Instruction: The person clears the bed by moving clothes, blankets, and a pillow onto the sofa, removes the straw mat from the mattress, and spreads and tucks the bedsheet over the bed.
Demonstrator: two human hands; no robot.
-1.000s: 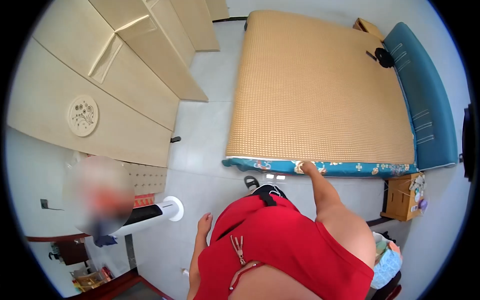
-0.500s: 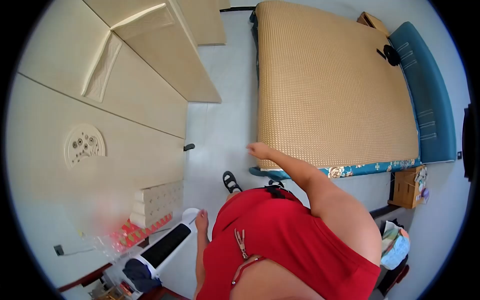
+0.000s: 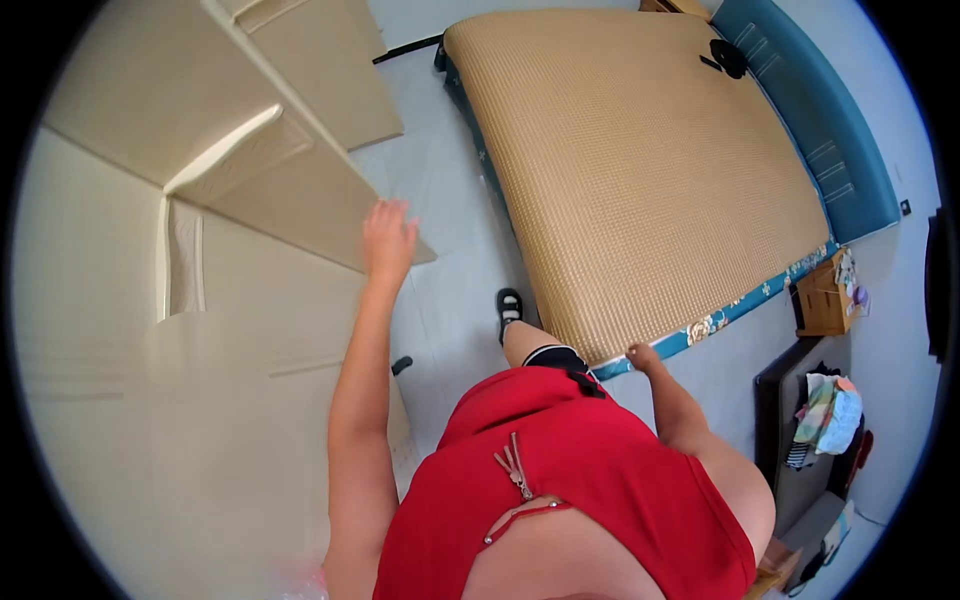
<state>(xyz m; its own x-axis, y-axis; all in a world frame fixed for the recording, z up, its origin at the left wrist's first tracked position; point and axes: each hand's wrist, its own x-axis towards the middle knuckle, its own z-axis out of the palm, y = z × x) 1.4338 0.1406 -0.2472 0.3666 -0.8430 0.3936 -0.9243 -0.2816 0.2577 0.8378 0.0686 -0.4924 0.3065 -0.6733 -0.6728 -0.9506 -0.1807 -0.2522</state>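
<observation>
My left hand [image 3: 388, 242] is raised with its fingers apart, in front of the edge of an open cream cabinet door [image 3: 320, 185]. Nothing shows in it, and whether the fingertips touch the door is unclear. Down at my right side, my right hand [image 3: 643, 356] hangs by the near corner of the bed [image 3: 650, 190], its fingers loosely curled with no object visible. A tan woven mat covers the bed, above a blue floral edge.
Another cabinet door [image 3: 330, 80] stands open farther ahead. Pale floor [image 3: 440, 190] runs between cabinet and bed. A wooden nightstand [image 3: 825, 295] stands beyond the bed's right corner, near a dark bench [image 3: 790, 400] with folded cloths [image 3: 830, 410]. My sandalled foot [image 3: 510, 305] is forward.
My left hand has risen from my side to the cabinet door. The right hand has swung back and down along the bed. My view has moved forward and turned, and the white appliance has left it.
</observation>
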